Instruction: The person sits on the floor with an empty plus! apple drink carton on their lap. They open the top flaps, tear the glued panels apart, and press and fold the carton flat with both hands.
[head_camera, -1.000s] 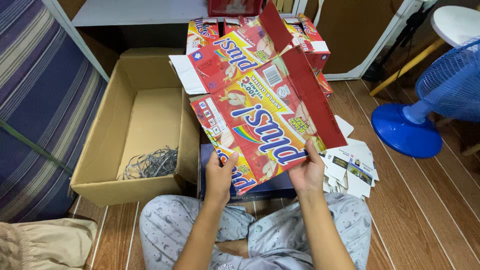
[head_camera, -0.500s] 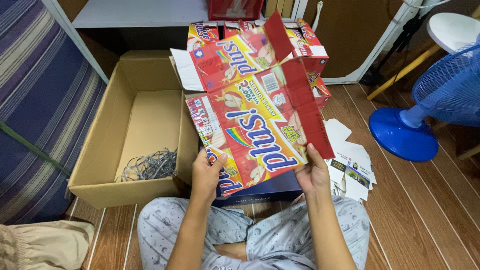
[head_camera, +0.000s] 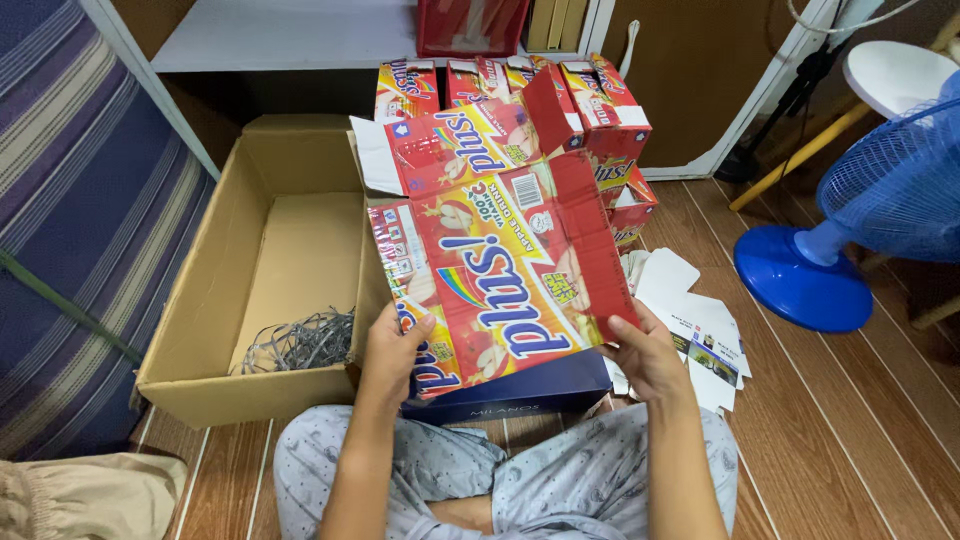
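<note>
I hold a flattened red and yellow drink carton (head_camera: 500, 270) spread open in front of me, above my crossed legs. My left hand (head_camera: 392, 350) grips its lower left edge, thumb on the printed face. My right hand (head_camera: 648, 352) pinches its lower right corner. The carton's upper flaps (head_camera: 455, 145) stick up toward the shelf. Under the carton lies a dark blue flat box (head_camera: 520, 395) on the floor, mostly covered.
An open brown cardboard box (head_camera: 200, 300) with a tangle of grey straps (head_camera: 300, 340) stands at my left. More red cartons (head_camera: 600, 110) are stacked by a white shelf. White flattened cartons (head_camera: 700, 325) lie at my right, near a blue fan (head_camera: 860, 220). A striped mattress (head_camera: 70, 230) borders the left.
The carton has come lower and closer to me and turned a little leftward. Both hands keep their hold on its bottom edge.
</note>
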